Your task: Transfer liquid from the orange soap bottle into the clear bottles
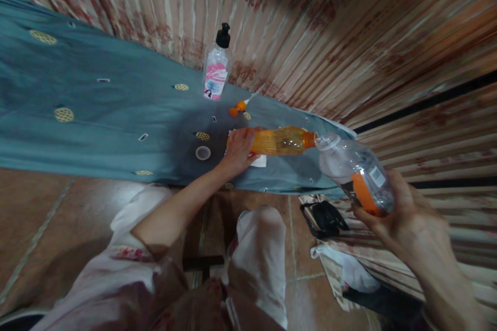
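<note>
My left hand grips the base of an orange bottle held on its side over the blue-grey cloth. Its open neck points right and meets the mouth of a clear bottle with an orange label. My right hand holds that clear bottle tilted, mouth toward the orange one. A little clear liquid shows inside it. A white sheet lies under my left hand.
A pump bottle with a pink label stands at the cloth's far edge by the striped curtain. An orange cap piece and a white round lid lie on the cloth. A black object sits on the tiled floor at right.
</note>
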`<action>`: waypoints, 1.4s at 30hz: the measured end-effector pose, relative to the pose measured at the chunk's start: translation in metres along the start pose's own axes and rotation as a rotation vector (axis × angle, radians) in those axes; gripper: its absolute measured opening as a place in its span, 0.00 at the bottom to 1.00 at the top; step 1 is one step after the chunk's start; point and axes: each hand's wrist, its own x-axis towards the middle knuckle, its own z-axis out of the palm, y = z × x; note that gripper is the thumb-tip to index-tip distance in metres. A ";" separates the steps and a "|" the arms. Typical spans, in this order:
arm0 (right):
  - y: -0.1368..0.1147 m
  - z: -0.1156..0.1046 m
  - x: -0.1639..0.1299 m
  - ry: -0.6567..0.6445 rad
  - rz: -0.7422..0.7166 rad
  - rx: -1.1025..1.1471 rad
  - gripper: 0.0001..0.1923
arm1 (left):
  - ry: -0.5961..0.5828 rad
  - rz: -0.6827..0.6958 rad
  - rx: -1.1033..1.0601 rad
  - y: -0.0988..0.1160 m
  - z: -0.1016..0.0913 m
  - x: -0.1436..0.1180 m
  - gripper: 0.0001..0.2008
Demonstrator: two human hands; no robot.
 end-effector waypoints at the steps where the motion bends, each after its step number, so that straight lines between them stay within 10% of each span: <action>1: 0.000 0.000 0.001 0.016 -0.010 -0.007 0.36 | -0.006 0.003 0.001 0.000 0.000 0.000 0.35; 42: 0.002 0.002 -0.004 -0.048 0.055 -0.015 0.38 | -0.003 -0.008 -0.002 0.003 -0.001 0.001 0.33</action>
